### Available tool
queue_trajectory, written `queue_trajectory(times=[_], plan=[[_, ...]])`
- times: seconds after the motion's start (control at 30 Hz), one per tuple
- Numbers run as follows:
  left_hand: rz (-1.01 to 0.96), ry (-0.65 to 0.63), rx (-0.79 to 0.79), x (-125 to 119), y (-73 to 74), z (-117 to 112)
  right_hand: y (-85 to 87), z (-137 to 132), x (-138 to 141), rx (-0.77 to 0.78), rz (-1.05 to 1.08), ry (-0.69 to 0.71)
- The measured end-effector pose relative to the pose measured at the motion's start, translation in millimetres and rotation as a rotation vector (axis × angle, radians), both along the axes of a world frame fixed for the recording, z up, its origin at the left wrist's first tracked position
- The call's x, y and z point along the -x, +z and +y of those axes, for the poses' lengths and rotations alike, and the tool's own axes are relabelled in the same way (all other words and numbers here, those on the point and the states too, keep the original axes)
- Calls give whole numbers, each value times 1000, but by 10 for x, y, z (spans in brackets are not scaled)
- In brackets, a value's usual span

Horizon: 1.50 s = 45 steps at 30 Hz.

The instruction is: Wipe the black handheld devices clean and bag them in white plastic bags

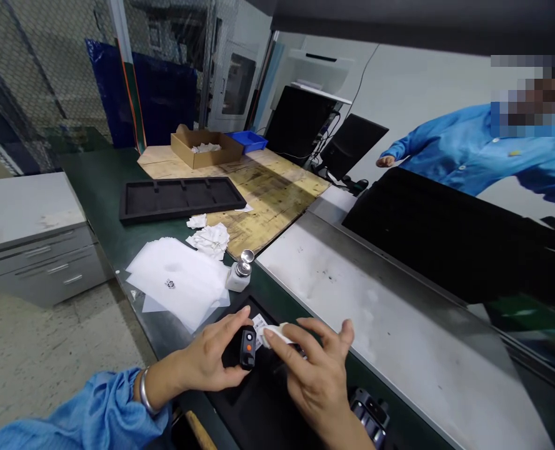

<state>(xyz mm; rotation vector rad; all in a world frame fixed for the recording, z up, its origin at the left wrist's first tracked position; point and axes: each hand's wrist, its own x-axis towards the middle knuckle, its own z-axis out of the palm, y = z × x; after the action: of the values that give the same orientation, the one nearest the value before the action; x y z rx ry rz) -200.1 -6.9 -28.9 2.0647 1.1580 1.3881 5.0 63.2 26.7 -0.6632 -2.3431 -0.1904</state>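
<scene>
My left hand (207, 355) grips a small black device (248, 350) between thumb and fingers; a white button and an orange button show on its end. Opposite it, my right hand (322, 378) pinches a folded white wipe (276, 334) close to the device. A printed white label (259, 326) shows between the hands; what it is fixed to is unclear. Below both hands lies a black tray (240, 415). Near my right wrist, a dark device with shiny parts (370, 414) sits partly hidden.
A dispenser bottle (240, 276) stands beyond my hands, beside white sheets (174, 275) and crumpled wipes (210, 240). Farther back are a compartmented black tray (181, 200), a cardboard box (207, 156) and a blue bin (248, 142). Across the bench, a person in blue (465, 147) stands behind a black panel (427, 231).
</scene>
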Motion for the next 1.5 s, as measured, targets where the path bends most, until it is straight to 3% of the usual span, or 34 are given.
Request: queue_trajectory(times=[0.1,0.2,0.3,0.4,0.53,0.6,0.73,0.87,0.97,1.1,1.2,1.27,1.33,1.5], plan=[[23,18,-41,-29,-8,9,-22,-77,123,38,87,97],[60,28,-4,-47,9,13,-62,-17,73,18,56,64],[101,79,81,-81,69,100,-115,82,-265,30,-7,-114],[216,192,177,-192,172,363,-188,20,-750,43,7,-330],[656,308,375,-479,341,846,-304,-338,-1327,56,120,-518],[795,318,397,-650,417,996,-361,-542,-1555,66,142,-572],[857,274,317,-1043,502,967,-433,-813,-1828,71,204,-632],[893,151,331,-1498,441,792,-388,-828,-1751,126,294,-599],[898,130,384,-1670,368,747,-319,-758,-1646,136,304,-539],[800,78,362,-1468,322,612,-275,-716,-1727,148,347,-509],[476,-98,218,-1192,256,368,-253,-723,-1743,174,374,-470],[251,-195,91,-1061,188,205,-209,-720,-1605,176,360,-414],[148,-215,3,-997,125,88,-144,-697,-1363,169,333,-338],[136,-174,-150,-996,73,4,-47,-579,-905,109,218,-132]])
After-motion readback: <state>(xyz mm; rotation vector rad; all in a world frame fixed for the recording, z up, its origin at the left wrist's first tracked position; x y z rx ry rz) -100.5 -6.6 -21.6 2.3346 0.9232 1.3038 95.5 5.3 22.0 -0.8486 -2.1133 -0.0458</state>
